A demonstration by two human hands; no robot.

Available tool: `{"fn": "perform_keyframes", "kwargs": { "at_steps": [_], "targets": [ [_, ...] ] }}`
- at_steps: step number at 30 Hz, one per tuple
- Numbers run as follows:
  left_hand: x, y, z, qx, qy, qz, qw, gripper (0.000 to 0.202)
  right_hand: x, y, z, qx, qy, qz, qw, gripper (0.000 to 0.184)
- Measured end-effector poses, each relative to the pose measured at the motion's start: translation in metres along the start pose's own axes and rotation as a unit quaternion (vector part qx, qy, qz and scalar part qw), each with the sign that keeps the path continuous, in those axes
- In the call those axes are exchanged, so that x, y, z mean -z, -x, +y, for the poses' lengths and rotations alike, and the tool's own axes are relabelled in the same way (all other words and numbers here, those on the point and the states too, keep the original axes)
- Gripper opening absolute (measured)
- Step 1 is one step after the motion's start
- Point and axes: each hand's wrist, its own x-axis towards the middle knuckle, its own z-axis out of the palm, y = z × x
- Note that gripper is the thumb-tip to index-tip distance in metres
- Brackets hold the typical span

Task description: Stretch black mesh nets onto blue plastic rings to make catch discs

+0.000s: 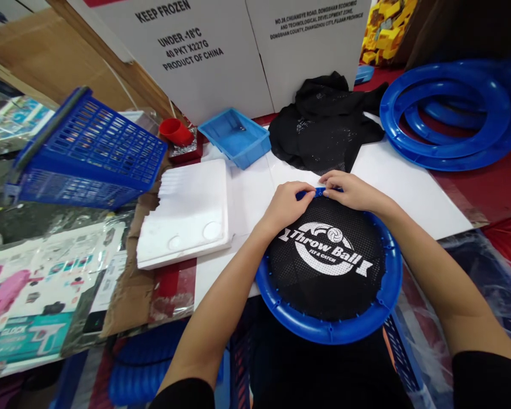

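Observation:
A blue plastic ring (330, 334) lies tilted at the table's near edge, over my lap. Inside it is a round black mesh (323, 291) printed in white with "Throw Ball Fly & Catch". Small pegs stand along the ring's inner edge. At the far side of the rim, my left hand (290, 205) is closed, thumb and fingers pinching the mesh edge against the ring. Just to its right, my right hand (350, 190) pinches the same edge. A short stretch of blue rim shows between the fingertips. What lies under the fingers is hidden.
Black mesh pieces (323, 128) lie piled beyond my hands, beside a light-blue tray (249, 149). Several blue rings (447, 150) are stacked at right. Leftward are a white foam block (187, 221), a red cup (176, 132) and a blue basket (93, 147). A white carton (221, 68) stands behind.

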Motion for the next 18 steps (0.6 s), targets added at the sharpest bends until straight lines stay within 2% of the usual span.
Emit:
{"fn": "perform_keyframes", "kwargs": {
  "at_steps": [3, 5, 8, 11, 13, 15, 18],
  "targets": [
    [0.001, 0.006, 0.000, -0.120, -0.062, -0.034, 0.990, 0.020, -0.003, 0.000, 0.004, 0.006, 0.001, 0.017, 1.000, 0.025],
    [0.002, 0.010, -0.001, -0.170, -0.125, -0.074, 0.975, 0.026, -0.006, 0.001, 0.004, 0.009, -0.001, 0.031, 0.999, 0.021],
    [0.003, 0.016, -0.003, -0.200, -0.194, -0.103, 0.955, 0.035, -0.004, 0.001, 0.005, 0.009, 0.015, 0.074, 0.997, 0.018],
    [0.005, 0.021, 0.003, -0.216, -0.198, -0.117, 0.949, 0.043, 0.012, 0.006, 0.013, -0.026, 0.129, 0.154, 0.979, 0.024],
    [0.005, 0.026, 0.012, -0.217, -0.178, -0.160, 0.946, 0.052, 0.031, 0.012, 0.027, -0.100, 0.243, 0.217, 0.940, 0.035],
    [0.002, 0.030, 0.020, -0.208, -0.168, -0.214, 0.940, 0.063, 0.051, 0.020, 0.044, -0.205, 0.322, 0.271, 0.884, 0.051],
    [-0.003, 0.034, 0.026, -0.188, -0.178, -0.249, 0.933, 0.073, 0.070, 0.028, 0.071, -0.336, 0.346, 0.306, 0.821, 0.065]
  ]
}}
